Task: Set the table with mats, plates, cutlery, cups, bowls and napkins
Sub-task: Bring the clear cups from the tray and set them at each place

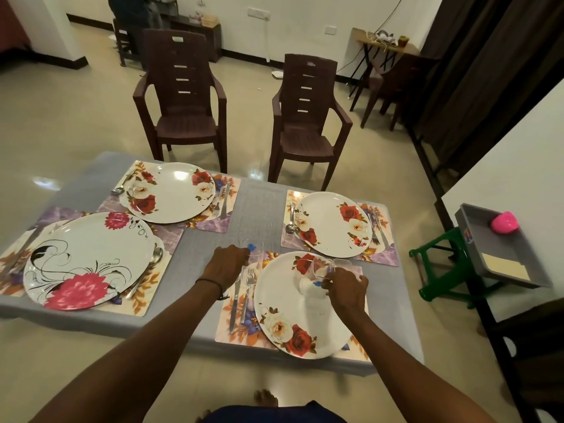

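Several floral mats lie on the grey table (259,209), each with a plate and cutlery. My left hand (227,265) grips a clear glass cup (254,250) with a blue sticker, standing at the top left corner of the near right mat (241,328). My right hand (346,288) holds stacked clear cups (317,277), tilted on their side above the near right plate (293,312). A knife and fork (242,296) lie left of that plate. The large pink-flower plate (88,257) sits at the near left, and two rose plates (168,192) (332,224) sit on the far mats.
Two brown plastic chairs (183,99) (306,117) stand beyond the table. At the right, a grey tray (488,239) holding a pink bowl (504,221) and a folded napkin (505,265) rests over a green stool (442,267). My bare foot (265,398) shows below the table edge.
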The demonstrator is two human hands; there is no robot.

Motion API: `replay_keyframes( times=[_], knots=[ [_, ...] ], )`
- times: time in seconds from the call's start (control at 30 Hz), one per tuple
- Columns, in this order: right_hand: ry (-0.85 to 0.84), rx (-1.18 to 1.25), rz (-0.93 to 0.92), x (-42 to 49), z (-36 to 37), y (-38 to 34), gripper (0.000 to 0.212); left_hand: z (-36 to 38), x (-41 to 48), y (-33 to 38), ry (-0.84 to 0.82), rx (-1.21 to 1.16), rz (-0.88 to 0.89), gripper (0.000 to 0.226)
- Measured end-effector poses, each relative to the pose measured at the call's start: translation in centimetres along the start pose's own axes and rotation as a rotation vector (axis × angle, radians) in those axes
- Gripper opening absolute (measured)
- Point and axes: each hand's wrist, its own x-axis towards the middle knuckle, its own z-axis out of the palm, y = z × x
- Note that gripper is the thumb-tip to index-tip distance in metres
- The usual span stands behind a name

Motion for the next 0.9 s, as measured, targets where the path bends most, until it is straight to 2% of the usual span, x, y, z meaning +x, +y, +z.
replay_keyframes(
  times=[0.4,0.5,0.6,0.77,0.9],
  knots=[
    [0.173,0.027,0.007,0.6,-1.5,-1.1,0.019,-0.7,0.0,-0.4,0.021,0.005,-0.039,0.019],
    [0.315,0.090,-0.103,1.7,-2.5,-1.2,0.015,-1.0,-0.2,-0.4,0.033,0.005,-0.052,0.018],
    [0.376,0.100,-0.254,2.7,-3.2,-2.7,0.018,-1.2,-0.6,-0.8,0.037,0.007,-0.077,0.018],
    [0.264,0.040,-0.392,3.3,-1.7,-7.9,0.015,-1.6,-2.1,-2.1,0.071,0.013,-0.117,0.016],
    [0.154,0.107,-0.477,2.8,0.0,-11.7,0.010,-3.2,-4.5,-4.8,0.139,-0.017,-0.205,0.010]
  ],
)
